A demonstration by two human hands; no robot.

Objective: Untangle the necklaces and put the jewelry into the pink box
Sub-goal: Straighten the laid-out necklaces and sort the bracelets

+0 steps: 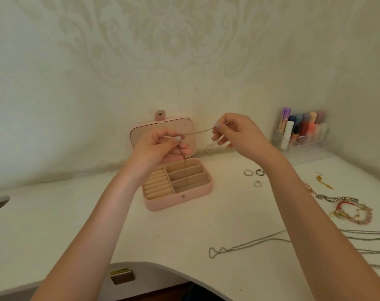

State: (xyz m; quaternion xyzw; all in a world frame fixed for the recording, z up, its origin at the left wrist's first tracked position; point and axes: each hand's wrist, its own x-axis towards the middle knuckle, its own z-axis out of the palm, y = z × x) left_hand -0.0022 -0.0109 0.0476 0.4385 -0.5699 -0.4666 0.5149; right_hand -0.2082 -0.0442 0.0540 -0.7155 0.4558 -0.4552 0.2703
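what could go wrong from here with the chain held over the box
1. The thin necklace is stretched taut between the left hand and the right hand; pulling harder could tighten a knot or snap it.
2. Its loose end dangles over the open pink box and could snag on the dividers.
3. The right forearm hovers over the rings and the silver chains on the table and could sweep them.

Above the open pink box point(178, 187), the left hand point(161, 146) and right hand point(236, 132) each pinch a thin chain point(199, 133) stretched between them, its ends dangling. Three rings point(253, 177) lie right of the box; more necklaces point(247, 244) and bracelets point(347, 208) lie toward the desk's point(54, 224) right edge.
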